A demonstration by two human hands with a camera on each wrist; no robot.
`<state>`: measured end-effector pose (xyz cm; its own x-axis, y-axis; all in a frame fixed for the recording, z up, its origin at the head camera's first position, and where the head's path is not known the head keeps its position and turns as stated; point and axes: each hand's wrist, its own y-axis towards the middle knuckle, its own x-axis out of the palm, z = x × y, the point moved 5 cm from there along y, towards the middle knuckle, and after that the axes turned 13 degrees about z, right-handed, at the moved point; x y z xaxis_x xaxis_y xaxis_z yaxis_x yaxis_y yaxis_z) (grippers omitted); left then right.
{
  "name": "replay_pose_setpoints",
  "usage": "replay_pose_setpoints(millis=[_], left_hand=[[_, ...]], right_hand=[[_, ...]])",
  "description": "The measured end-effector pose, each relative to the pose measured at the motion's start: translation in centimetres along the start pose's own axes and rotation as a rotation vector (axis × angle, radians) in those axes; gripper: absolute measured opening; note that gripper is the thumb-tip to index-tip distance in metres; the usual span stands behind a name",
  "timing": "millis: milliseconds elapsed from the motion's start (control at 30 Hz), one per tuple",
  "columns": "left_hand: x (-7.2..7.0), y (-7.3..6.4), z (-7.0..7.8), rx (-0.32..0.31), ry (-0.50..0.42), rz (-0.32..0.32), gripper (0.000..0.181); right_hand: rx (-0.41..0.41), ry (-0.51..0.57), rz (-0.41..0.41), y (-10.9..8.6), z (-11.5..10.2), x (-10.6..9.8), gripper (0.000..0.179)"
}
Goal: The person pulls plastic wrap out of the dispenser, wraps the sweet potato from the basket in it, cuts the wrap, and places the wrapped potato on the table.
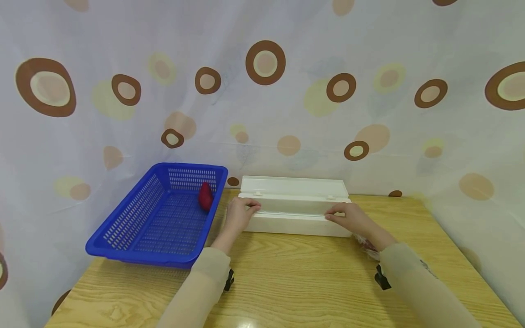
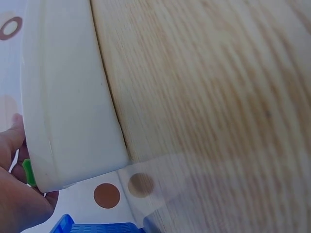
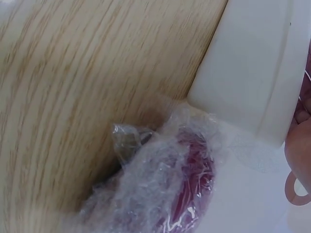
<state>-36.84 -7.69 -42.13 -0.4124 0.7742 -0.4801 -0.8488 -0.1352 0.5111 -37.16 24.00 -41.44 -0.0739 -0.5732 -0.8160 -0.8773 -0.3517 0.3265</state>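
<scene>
A long white cling film box (image 1: 299, 226) lies on the table with its lid (image 1: 293, 186) raised. My left hand (image 1: 239, 213) pinches at the left end of its front rim, thumb and index together. A small green slider (image 2: 29, 172) shows beside the left fingers in the left wrist view. At the rim's right end my right hand (image 1: 350, 217) pinches in the same way; any film between the fingertips cannot be told. Near that right end lies a purple-red oblong thing wrapped in cling film (image 3: 194, 179), partly behind the right wrist in the head view.
A blue plastic basket (image 1: 141, 243) stands at the left of the wooden table (image 1: 295, 282). One dark red oblong thing (image 1: 205, 197) rests inside, against its right wall. Behind the table hangs a white curtain (image 1: 287, 109) with brown and yellow circles.
</scene>
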Motion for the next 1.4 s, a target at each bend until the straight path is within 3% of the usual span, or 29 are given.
replay_pose_setpoints(millis=[333, 600, 833, 1033, 1267, 1400], left_hand=[[-0.21, -0.17, 0.15, -0.006, -0.012, -0.016, 0.010], [-0.17, -0.17, 0.07, -0.053, -0.029, -0.026, 0.011], [-0.10, 0.20, 0.09, -0.067, -0.021, -0.018, 0.010], [-0.06, 0.31, 0.19, -0.027, 0.006, -0.015, 0.010], [0.06, 0.00, 0.32, 0.006, -0.001, -0.074, 0.013], [-0.10, 0.02, 0.52, 0.029, 0.003, -0.059, 0.011]], right_hand=[[0.032, 0.036, 0.047, -0.08, 0.27, 0.05, 0.021], [0.084, 0.055, 0.093, -0.08, 0.41, -0.02, 0.021], [0.083, 0.039, 0.172, 0.08, -0.10, 0.04, 0.020], [0.099, 0.055, 0.207, 0.09, -0.40, -0.06, 0.019], [0.120, 0.074, 0.214, 0.29, -0.28, -0.08, 0.023], [0.139, 0.084, 0.218, 0.31, -0.21, -0.13, 0.023]])
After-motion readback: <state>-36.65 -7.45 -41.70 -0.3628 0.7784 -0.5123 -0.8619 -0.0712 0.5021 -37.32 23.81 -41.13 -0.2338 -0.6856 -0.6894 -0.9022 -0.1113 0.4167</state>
